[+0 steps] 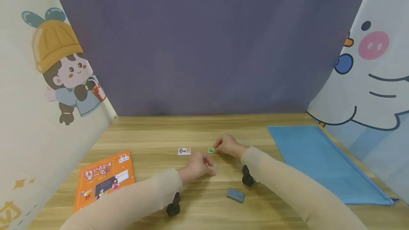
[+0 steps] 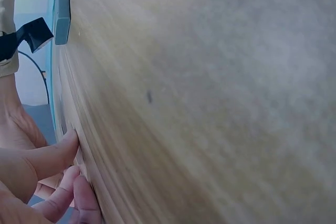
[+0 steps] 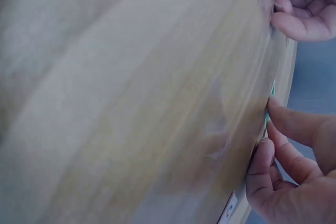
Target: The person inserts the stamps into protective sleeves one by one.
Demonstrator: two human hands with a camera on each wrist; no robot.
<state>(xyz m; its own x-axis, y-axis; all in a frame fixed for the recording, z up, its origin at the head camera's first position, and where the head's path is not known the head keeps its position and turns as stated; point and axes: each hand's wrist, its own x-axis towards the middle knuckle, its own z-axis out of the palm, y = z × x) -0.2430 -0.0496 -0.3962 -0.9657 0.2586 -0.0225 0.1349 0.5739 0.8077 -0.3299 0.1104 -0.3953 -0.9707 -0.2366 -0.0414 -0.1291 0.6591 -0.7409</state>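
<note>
In the head view my right hand (image 1: pixel 228 144) pinches the edge of a small green card (image 1: pixel 211 150) lying on the table. In the right wrist view its thumb and fingertips press close to that green card (image 3: pixel 268 117). My left hand (image 1: pixel 196 166) is nearer to me, low over the table, with curled fingers. At its fingertips a small pale, see-through piece (image 1: pixel 212 170) shows, pinched between thumb and forefinger; its kind is unclear. Behind the left hand lies a small picture card (image 1: pixel 184 151), untouched. A blue-grey block (image 1: pixel 235 195), like an eraser, lies between the forearms.
An orange book (image 1: pixel 105 176) lies at the left, partly under the left sleeve. A blue zip pouch (image 1: pixel 306 152) covers the right side. In the right wrist view a white, red-edged piece (image 3: pixel 228 209) lies beside the right hand. A dark curtain (image 1: pixel 211 45) hangs behind the table.
</note>
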